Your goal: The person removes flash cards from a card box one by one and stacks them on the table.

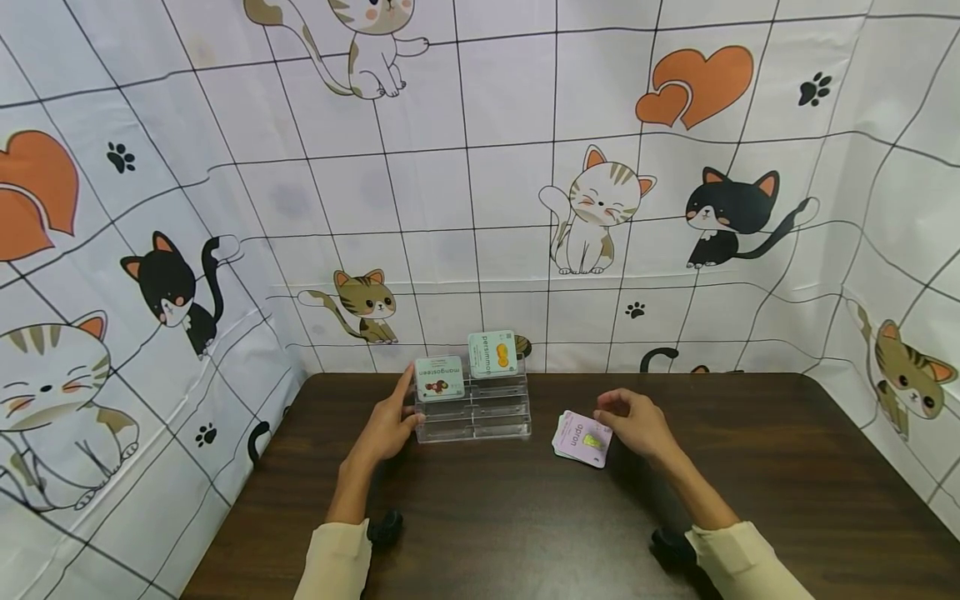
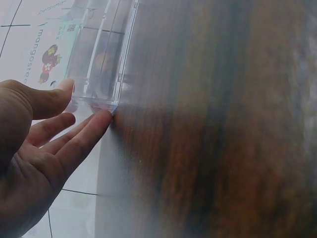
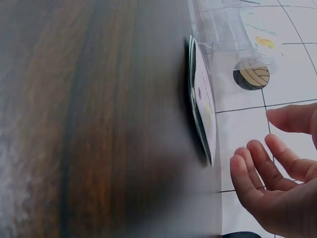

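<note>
A clear plastic tiered card rack (image 1: 474, 410) stands at the back of the table. In its upper left slot is a mangosteen card (image 1: 440, 378), and a persimmon card (image 1: 492, 354) rises behind it on the right. My left hand (image 1: 386, 427) touches the rack's left end with thumb and fingertips, its fingers fairly straight in the left wrist view. To the right of the rack lies a small stack of cards, a pink apron card (image 1: 584, 438) uppermost. Just right of that stack, my right hand (image 1: 636, 423) hovers with loosely bent fingers, apart from the cards and holding nothing.
The dark wooden table (image 1: 495, 525) stretches in front of the rack and out to the right. A white grid-patterned cloth (image 1: 510, 200) with cartoon cats hangs behind and at both sides, close to the table's back edge.
</note>
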Available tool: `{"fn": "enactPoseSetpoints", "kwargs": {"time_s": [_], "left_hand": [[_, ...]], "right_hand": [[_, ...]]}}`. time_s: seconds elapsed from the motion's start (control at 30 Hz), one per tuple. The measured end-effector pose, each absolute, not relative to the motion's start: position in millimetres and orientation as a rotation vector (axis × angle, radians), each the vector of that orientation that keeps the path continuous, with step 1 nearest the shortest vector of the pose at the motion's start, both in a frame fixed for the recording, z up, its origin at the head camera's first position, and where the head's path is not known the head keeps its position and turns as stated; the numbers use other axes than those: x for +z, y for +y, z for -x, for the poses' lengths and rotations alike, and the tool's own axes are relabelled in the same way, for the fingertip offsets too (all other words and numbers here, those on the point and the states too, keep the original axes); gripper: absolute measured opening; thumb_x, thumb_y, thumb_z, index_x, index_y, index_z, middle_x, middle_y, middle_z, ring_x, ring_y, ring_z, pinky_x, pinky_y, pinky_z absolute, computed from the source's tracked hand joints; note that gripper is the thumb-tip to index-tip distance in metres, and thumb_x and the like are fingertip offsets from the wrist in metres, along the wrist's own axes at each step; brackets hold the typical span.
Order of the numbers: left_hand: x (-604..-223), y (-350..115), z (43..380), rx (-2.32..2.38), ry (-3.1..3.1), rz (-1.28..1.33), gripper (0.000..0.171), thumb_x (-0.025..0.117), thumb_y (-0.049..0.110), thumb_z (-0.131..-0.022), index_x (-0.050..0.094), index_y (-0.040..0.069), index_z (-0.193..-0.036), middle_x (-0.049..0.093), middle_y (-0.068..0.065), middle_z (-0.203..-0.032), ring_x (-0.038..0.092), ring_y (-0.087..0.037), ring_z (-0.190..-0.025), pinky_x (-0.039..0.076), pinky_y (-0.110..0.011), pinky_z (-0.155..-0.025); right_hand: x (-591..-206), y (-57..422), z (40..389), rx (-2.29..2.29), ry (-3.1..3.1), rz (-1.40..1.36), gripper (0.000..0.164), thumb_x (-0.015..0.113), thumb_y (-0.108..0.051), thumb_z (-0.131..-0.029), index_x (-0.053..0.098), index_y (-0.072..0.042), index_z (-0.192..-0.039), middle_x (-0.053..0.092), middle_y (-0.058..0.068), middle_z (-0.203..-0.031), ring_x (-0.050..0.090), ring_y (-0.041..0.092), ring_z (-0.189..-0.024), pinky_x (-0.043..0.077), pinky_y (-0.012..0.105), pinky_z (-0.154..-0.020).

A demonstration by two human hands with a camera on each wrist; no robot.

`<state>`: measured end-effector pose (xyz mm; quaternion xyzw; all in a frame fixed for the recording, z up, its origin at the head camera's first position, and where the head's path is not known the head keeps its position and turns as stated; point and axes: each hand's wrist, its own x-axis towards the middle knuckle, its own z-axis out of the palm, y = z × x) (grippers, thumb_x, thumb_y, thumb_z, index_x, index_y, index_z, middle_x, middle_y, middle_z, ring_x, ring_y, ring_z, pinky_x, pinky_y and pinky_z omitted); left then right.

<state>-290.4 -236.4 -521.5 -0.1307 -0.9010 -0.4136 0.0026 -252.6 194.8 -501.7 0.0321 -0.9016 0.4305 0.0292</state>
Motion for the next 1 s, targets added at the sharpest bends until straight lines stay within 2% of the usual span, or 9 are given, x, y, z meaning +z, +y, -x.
{"fn": "enactPoseSetpoints", "kwargs": {"time_s": [0.47, 0.67, 0.9, 1.0], "left_hand": [[-518.1, -235.4, 289.4, -1.289, -2.827, 0.421, 0.096, 0.067, -0.001, -0.104, 0.005, 0.018, -0.175, 0.040, -0.031, -0.167, 0.067, -0.046, -0.132, 0.063, -0.050, -0.100], [-518.9, -235.2, 290.6, -1.290, -2.827, 0.425, 0.096, 0.067, 0.000, -0.104, 0.005, 0.018, -0.175, 0.040, -0.031, -0.167, 0.067, -0.046, -0.133, 0.063, -0.049, -0.100], [-520.6, -236.2, 290.7, -1.296, -2.831, 0.409, 0.096, 0.067, -0.001, -0.104, 0.005, 0.019, -0.175, 0.039, -0.030, -0.168, 0.066, -0.046, -0.133, 0.063, -0.050, -0.101], [-521.2, -236.9, 290.5, -1.292, -2.830, 0.408, 0.096, 0.067, -0.001, -0.104, 0.006, 0.019, -0.175, 0.040, -0.031, -0.168, 0.067, -0.046, -0.132, 0.063, -0.049, -0.100]], "right_hand": [[-500.0, 184.4, 262.1, 1.467, -2.753, -0.135, 0.034, 0.073, -0.018, -0.103, 0.068, 0.005, -0.128, 0.076, 0.021, -0.119, 0.074, 0.027, -0.105, 0.057, 0.025, -0.079], [-500.2, 179.0, 267.9, 1.562, -2.701, -0.142, 0.035, 0.071, -0.014, -0.104, 0.065, 0.009, -0.130, 0.075, 0.025, -0.120, 0.076, 0.032, -0.106, 0.065, 0.032, -0.085], [-499.8, 168.7, 275.5, 1.569, -2.684, -0.147, 0.035, 0.071, -0.015, -0.104, 0.066, 0.008, -0.130, 0.075, 0.025, -0.121, 0.076, 0.031, -0.107, 0.066, 0.029, -0.084], [-497.1, 162.3, 277.9, 1.595, -2.687, -0.151, 0.036, 0.071, -0.015, -0.104, 0.066, 0.008, -0.131, 0.075, 0.025, -0.123, 0.076, 0.031, -0.110, 0.067, 0.033, -0.088]]}}
